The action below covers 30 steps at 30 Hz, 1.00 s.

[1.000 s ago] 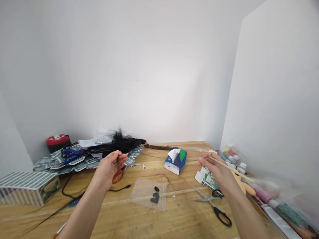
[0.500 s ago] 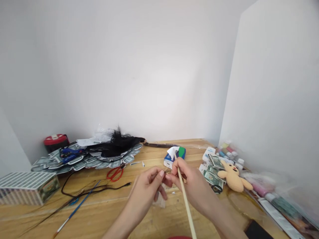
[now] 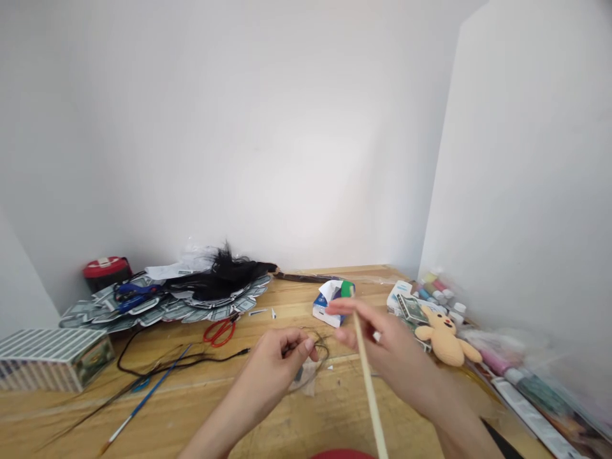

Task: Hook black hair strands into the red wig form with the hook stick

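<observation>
My left hand (image 3: 285, 356) is closed in a pinch on a thin dark strand of hair (image 3: 325, 349), which curls out loosely past the fingertips. To its right, my right hand (image 3: 382, 338) carries a long pale wooden stick (image 3: 367, 376) that slants across it, its tip above the index finger. The fingers of that hand are partly stretched out and apart from the strand. Under the left fingertips lies a small clear plastic piece (image 3: 307, 384). A blue and white tissue pack (image 3: 325, 312) stands just beyond both hands.
On the left are red-handled scissors (image 3: 220, 333), a blue paintbrush (image 3: 143, 403), a black cable (image 3: 210, 360) and a striped box (image 3: 52, 360). Behind them lies a pile of printed cards with black hair (image 3: 229, 277). A plush toy (image 3: 447, 338) and paint bottles (image 3: 435, 290) sit at right.
My right hand has moved away to the right from the left fingertips, its fingers opening out, with the stick still in it. The strand now shows as a loose loop beside my left hand.
</observation>
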Available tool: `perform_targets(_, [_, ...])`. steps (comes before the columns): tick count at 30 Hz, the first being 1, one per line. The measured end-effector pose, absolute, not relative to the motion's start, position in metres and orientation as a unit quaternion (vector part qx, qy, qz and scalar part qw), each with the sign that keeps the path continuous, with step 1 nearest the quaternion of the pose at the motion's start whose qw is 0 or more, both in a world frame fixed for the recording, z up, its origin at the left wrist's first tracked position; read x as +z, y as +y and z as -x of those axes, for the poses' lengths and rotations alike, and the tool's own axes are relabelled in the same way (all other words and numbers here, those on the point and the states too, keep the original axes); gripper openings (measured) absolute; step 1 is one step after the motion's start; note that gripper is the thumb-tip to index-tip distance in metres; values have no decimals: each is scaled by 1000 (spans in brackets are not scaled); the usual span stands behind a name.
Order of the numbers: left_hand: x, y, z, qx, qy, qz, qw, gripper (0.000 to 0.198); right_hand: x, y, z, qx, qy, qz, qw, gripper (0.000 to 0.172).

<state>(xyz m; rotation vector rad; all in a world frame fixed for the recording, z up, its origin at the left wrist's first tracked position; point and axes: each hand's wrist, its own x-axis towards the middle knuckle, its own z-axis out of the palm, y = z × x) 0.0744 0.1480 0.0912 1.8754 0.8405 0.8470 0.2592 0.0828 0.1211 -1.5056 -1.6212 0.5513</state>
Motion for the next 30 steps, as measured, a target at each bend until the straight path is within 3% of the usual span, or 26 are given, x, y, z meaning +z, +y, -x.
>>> perform_targets(6, [93, 150, -73, 341, 337, -750, 456, 40, 114, 86, -247, 274, -708, 550, 349, 9])
perform_targets(14, [101, 156, -62, 358, 333, -730, 478, 33, 118, 92, -278, 346, -671, 527, 392, 24])
perform_targets(20, [109, 157, -44, 330, 304, -668, 593, 44, 116, 93, -295, 364, -653, 500, 438, 34])
perform_targets(25, [119, 160, -28, 388, 281, -548, 686, 48, 117, 91, -293, 401, -626, 484, 461, 35])
perform_targets(30, [126, 159, -22, 451, 265, -454, 721, 34, 112, 98, -289, 384, -591, 483, 520, 36])
